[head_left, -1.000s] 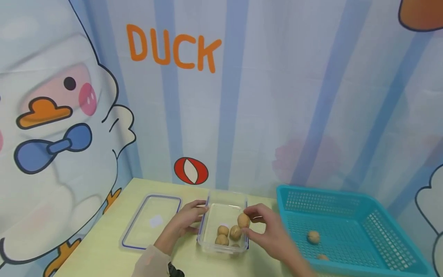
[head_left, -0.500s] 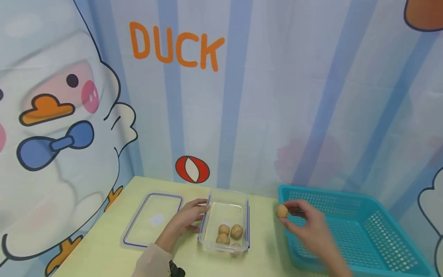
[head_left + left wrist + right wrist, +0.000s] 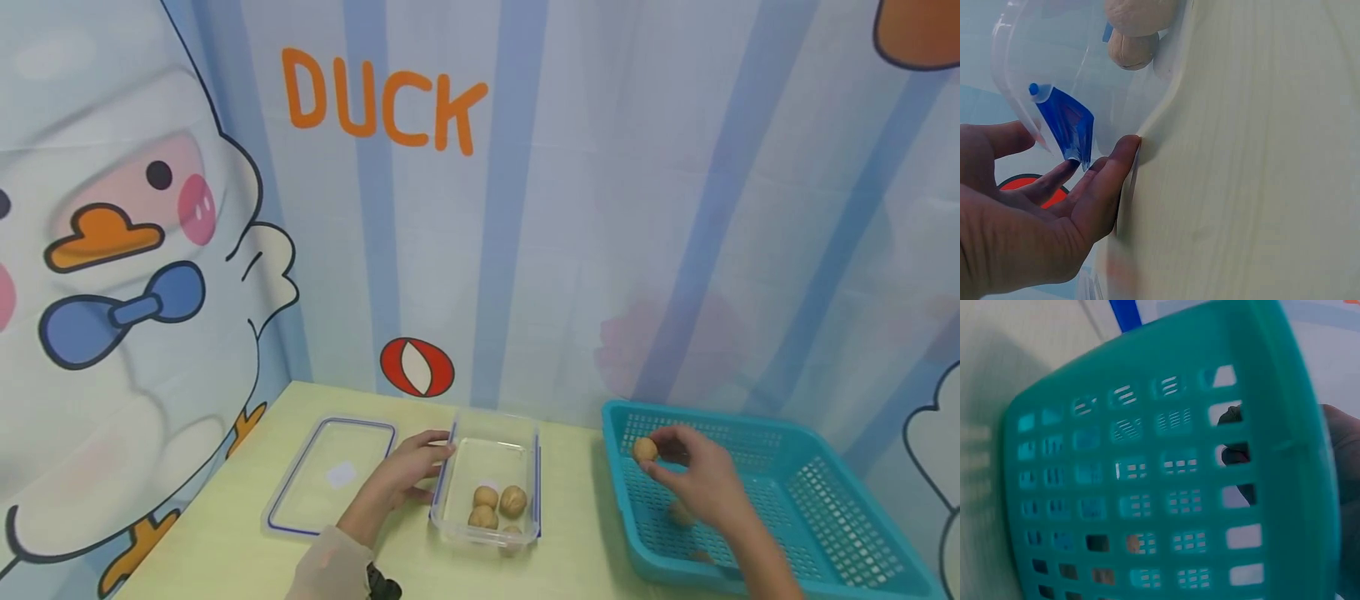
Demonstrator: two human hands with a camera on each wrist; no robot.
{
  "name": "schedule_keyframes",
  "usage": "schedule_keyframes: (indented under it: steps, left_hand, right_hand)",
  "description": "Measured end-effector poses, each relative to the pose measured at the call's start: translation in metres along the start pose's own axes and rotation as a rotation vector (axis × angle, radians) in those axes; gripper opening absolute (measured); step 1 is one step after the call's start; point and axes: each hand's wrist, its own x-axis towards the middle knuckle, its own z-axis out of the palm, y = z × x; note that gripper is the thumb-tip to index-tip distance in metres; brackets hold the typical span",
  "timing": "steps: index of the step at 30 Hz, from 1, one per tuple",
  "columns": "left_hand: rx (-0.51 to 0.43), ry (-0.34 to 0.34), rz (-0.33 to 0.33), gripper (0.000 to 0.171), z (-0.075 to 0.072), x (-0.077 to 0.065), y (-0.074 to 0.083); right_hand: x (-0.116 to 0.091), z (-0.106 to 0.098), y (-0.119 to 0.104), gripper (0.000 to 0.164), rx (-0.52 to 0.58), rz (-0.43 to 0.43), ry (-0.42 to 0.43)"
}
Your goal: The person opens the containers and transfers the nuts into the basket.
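Observation:
Over the left part of the turquoise basket (image 3: 637,533), my right hand (image 3: 708,479) pinches a walnut (image 3: 644,450) between thumb and fingertips. Two other walnuts lie lower in the basket, partly behind my wrist; one is this walnut (image 3: 681,512). The basket wall hides most of that hand in the right wrist view. My left hand (image 3: 411,471) rests with extended fingers against the left side of a clear plastic box (image 3: 487,425). Several walnuts (image 3: 513,502) sit at the near end of the box. Beside the fingers (image 3: 1107,187), the left wrist view shows a blue clip (image 3: 1069,125) on the box.
A clear lid (image 3: 330,479) with a blue seal lies flat on the pale yellow table (image 3: 225,508), left of the box. Behind the table hangs a printed duck curtain (image 3: 562,208). A strip of table separates the box from the basket.
My right hand has carried the walnut from above the box's right rim rightward to over the basket. My left hand has stayed at the box.

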Motion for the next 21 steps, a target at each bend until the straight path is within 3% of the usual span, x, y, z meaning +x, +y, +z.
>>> schedule_keyframes:
  steps: [11, 21]
  left_hand:
    - [0.004, -0.001, 0.004, 0.057, 0.000, -0.001, 0.001]
    - [-0.002, -0.007, 0.007, 0.057, -0.001, -0.001, 0.000]
  right_hand:
    - [0.012, 0.013, 0.021, 0.039, 0.004, 0.064, -0.068]
    - [0.014, 0.013, 0.027, 0.041, 0.004, 0.069, -0.051]
